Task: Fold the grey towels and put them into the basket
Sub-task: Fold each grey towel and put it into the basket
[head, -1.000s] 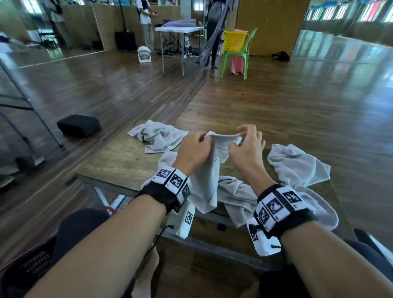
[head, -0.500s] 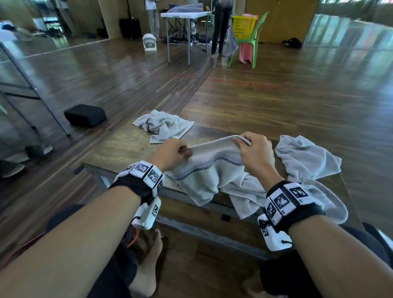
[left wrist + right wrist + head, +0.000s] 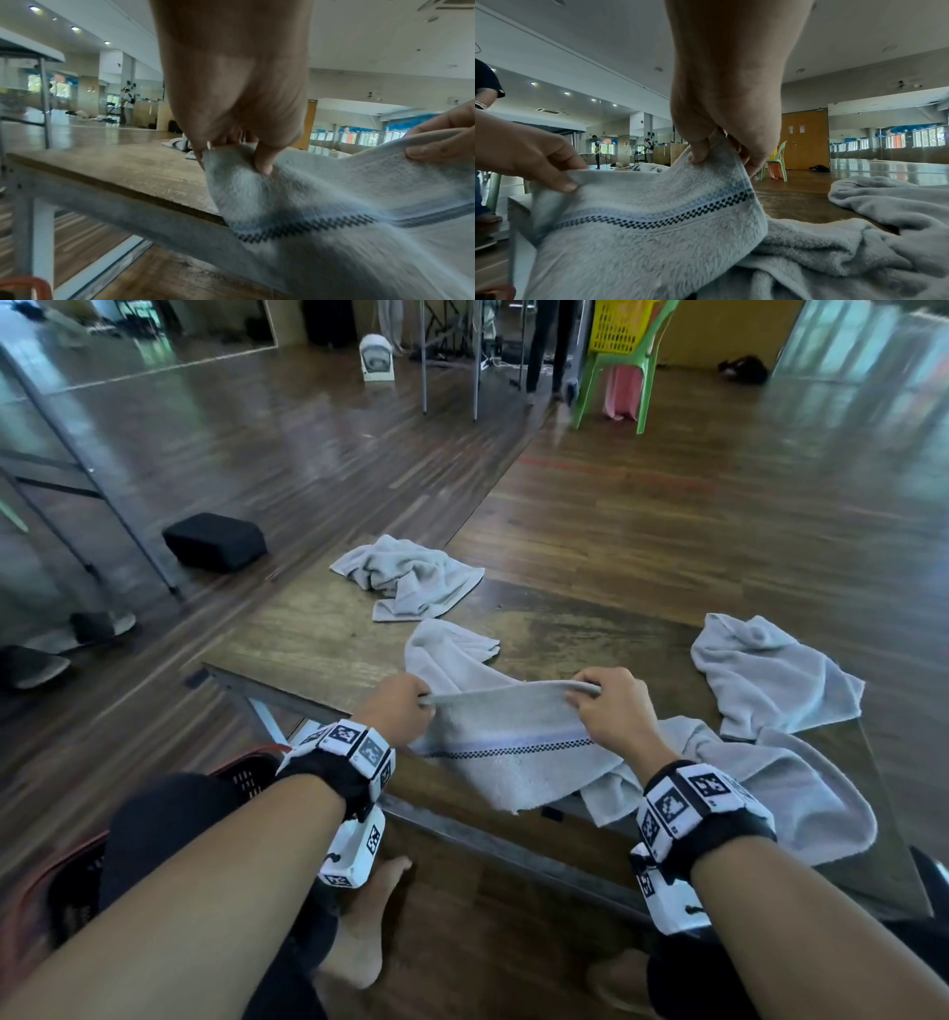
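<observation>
grey towel stretched between two hands

left hand (image 3: 398,708) and right hand (image 3: 613,711) each pinch a top corner of the held towel (image 3: 506,752), centre frame; hem taut, checked stripe level, lower edge draped over the table (image 3: 318,654) front. half a second ago the hands sat closer and the cloth sagged. loose towels: upper centre (image 3: 411,577), right (image 3: 770,675), lower right (image 3: 801,793). basket (image 3: 246,775), lower left under the forearm, contents hidden. yellow basket (image 3: 619,325) on green chair (image 3: 644,361), top of frame, contents unclear.
</observation>
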